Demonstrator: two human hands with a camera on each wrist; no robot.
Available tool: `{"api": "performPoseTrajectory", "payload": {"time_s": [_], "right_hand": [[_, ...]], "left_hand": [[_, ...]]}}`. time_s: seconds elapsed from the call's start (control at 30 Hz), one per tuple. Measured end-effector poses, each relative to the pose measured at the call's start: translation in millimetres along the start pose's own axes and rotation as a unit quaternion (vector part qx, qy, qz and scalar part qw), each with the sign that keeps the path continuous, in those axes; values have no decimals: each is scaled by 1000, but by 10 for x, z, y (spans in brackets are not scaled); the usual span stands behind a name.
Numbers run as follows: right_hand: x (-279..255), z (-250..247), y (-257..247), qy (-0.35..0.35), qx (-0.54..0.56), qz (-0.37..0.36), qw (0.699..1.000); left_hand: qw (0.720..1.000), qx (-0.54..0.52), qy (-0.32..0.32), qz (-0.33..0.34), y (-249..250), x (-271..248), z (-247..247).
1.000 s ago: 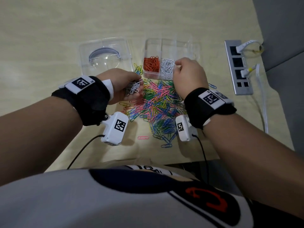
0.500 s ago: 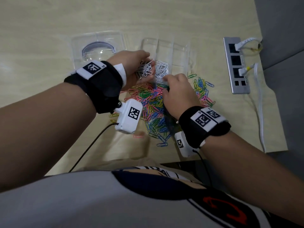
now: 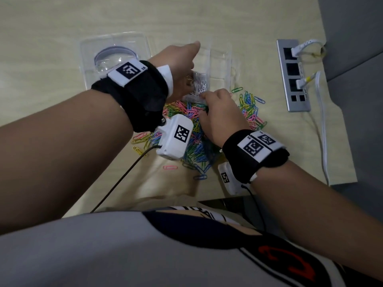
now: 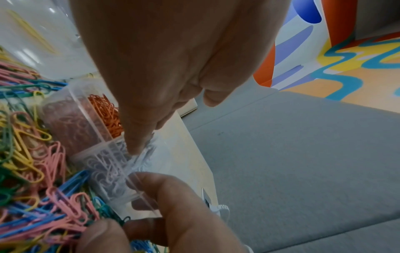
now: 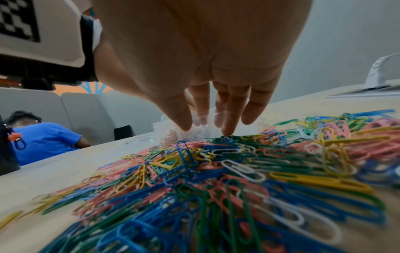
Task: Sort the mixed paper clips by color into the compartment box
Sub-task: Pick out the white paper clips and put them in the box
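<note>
The clear compartment box (image 3: 220, 65) lies at the far side of the mixed pile of paper clips (image 3: 199, 146). One cell holds orange clips (image 4: 106, 111), and the neighbouring cell holds white clips (image 4: 108, 169). My left hand (image 3: 182, 65) hovers over the box with its fingers straight. One fingertip (image 4: 136, 147) dips into the white cell. My right hand (image 3: 219, 112) is at the box's near corner, thumb and fingers either side of the clear wall, fingertips (image 5: 227, 131) touching green clips at the pile's edge.
A clear lid (image 3: 116, 59) lies left of the box. A power strip (image 3: 293, 75) with white plugs and a cable (image 3: 323, 141) sits to the right. One pink clip (image 3: 170, 167) lies alone near the table's front edge. Across the table sits a person in blue (image 5: 43, 142).
My left hand carried a bunch of white clips from the pile to the box, then straightened its fingers over the white cell. My right hand came down from over the box to its near corner.
</note>
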State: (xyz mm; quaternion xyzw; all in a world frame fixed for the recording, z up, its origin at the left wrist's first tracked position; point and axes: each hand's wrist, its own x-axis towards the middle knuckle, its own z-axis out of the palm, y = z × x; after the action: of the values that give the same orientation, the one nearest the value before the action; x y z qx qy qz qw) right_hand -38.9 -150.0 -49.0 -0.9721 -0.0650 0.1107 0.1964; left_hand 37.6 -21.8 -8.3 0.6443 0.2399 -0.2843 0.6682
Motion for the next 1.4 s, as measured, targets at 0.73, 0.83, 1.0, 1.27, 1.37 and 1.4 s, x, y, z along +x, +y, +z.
{"api": "performPoseTrajectory", "payload": {"time_s": [0.73, 0.83, 1.0, 1.27, 1.37, 1.4], "right_hand": [[-381, -159, 478, -38, 13, 104, 994], [-430, -22, 398, -52, -16, 78, 995], [-412, -3, 385, -27, -27, 76, 996], [-455, -59, 439, 15, -11, 84, 996], [-442, 12, 425, -5, -27, 69, 997], [-437, 32, 419, -7, -33, 66, 997]], "left_hand": [[996, 73, -48, 21, -534, -331, -121], [995, 79, -56, 7, -648, -379, -77], [994, 87, -70, -12, -749, -442, -12], [989, 97, -101, -44, -757, -472, 122], [989, 101, -99, -42, -759, -479, 136], [989, 104, -98, -42, -769, -480, 133]]}}
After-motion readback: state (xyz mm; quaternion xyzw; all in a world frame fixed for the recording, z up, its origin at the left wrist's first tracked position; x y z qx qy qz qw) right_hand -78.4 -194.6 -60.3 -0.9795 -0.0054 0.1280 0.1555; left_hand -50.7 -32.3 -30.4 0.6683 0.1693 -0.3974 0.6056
